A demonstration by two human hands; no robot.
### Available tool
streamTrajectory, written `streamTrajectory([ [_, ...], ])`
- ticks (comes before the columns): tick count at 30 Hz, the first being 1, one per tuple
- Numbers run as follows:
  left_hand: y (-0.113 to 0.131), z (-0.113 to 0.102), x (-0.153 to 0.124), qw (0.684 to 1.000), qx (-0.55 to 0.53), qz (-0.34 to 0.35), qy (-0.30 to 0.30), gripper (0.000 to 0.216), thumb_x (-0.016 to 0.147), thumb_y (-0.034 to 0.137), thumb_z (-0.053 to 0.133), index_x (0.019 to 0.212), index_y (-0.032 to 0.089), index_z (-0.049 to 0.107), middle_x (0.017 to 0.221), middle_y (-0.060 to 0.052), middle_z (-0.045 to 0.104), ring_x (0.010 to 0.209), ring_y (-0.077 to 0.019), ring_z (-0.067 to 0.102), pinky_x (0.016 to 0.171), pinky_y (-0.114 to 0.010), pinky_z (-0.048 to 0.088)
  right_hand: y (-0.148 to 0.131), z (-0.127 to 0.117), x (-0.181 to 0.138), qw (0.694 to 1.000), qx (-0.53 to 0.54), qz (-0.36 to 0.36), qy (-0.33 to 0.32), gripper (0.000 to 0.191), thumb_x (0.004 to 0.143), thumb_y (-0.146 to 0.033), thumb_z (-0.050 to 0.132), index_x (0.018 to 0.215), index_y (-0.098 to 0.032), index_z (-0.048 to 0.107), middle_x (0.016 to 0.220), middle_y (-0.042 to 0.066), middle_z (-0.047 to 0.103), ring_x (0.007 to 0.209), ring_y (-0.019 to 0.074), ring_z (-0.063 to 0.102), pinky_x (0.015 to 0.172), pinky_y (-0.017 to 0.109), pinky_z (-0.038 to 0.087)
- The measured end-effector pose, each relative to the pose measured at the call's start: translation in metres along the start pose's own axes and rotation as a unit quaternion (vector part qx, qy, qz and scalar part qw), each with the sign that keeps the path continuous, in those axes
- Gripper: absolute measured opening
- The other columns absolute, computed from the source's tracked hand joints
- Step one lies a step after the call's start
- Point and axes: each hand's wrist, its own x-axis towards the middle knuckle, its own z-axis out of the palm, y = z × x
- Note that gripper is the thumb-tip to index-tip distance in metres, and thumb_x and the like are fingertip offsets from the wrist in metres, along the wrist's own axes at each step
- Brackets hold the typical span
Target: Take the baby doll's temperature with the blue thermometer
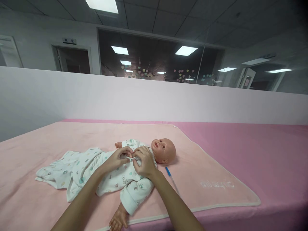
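A baby doll [166, 150] lies on its back with its head to the right. It wears a white onesie [122, 179] printed with small coloured figures; the legs of the garment spread to the left. At the doll's chest, my left hand [121, 157] pinches the front edge of the onesie between thumb and fingers. Close beside it, my right hand [145, 162] grips the same front opening just below the doll's neck. The fastening between my fingertips is too small to make out. One doll hand [119, 218] sticks out of the near sleeve.
Under the doll is a peach blanket [207, 166] with pale edging, laid over a pink sheet [269, 154]. A thin clear stick with a blue end [168, 172] lies near the doll's head. A white partition [154, 99] stands behind the table.
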Motion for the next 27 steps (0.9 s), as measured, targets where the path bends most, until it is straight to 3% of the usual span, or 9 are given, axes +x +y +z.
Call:
streamTrajectory([
  [8, 0.002, 0.002, 0.000, 1.000, 0.000, -0.002, 0.012, 0.015, 0.071, 0.024, 0.052, 0.084, 0.018, 0.050, 0.073, 0.001, 0.049, 0.070, -0.0127, 0.049, 0.063, -0.023, 0.041, 0.001, 0.004, -0.002, 0.999, -0.030, -0.004, 0.020, 0.006, 0.069, -0.013, 0.048, 0.071, -0.019, 0.051, 0.074, 0.002, 0.053, 0.077, 0.0154, 0.046, 0.073, 0.030, 0.033],
  [15, -0.004, 0.004, 0.001, 0.995, 0.000, -0.037, 0.090, 0.016, 0.067, 0.026, 0.059, 0.075, 0.017, 0.049, 0.068, 0.000, 0.057, 0.068, -0.0146, 0.055, 0.062, -0.025, 0.044, 0.002, 0.005, -0.002, 0.998, -0.043, 0.000, 0.041, 0.006, 0.069, -0.013, 0.048, 0.068, -0.018, 0.051, 0.073, 0.003, 0.053, 0.075, 0.0158, 0.045, 0.070, 0.029, 0.033],
  [18, -0.004, 0.005, 0.001, 0.993, 0.038, -0.013, 0.113, 0.012, 0.068, 0.026, 0.058, 0.072, 0.017, 0.051, 0.068, -0.001, 0.058, 0.069, -0.0151, 0.056, 0.064, -0.026, 0.044, 0.002, 0.006, -0.002, 0.998, -0.047, 0.008, 0.038, 0.007, 0.070, -0.012, 0.047, 0.067, -0.018, 0.051, 0.073, 0.003, 0.053, 0.075, 0.0159, 0.046, 0.070, 0.029, 0.034],
  [27, 0.009, 0.007, -0.001, 0.989, 0.130, 0.033, 0.066, 0.014, 0.070, 0.027, 0.055, 0.081, 0.018, 0.059, 0.080, -0.002, 0.064, 0.079, -0.0164, 0.057, 0.073, -0.027, 0.045, 0.002, 0.007, -0.003, 0.997, -0.056, 0.030, 0.035, 0.008, 0.070, -0.012, 0.047, 0.068, -0.018, 0.052, 0.074, 0.002, 0.053, 0.076, 0.0158, 0.046, 0.071, 0.029, 0.034],
])
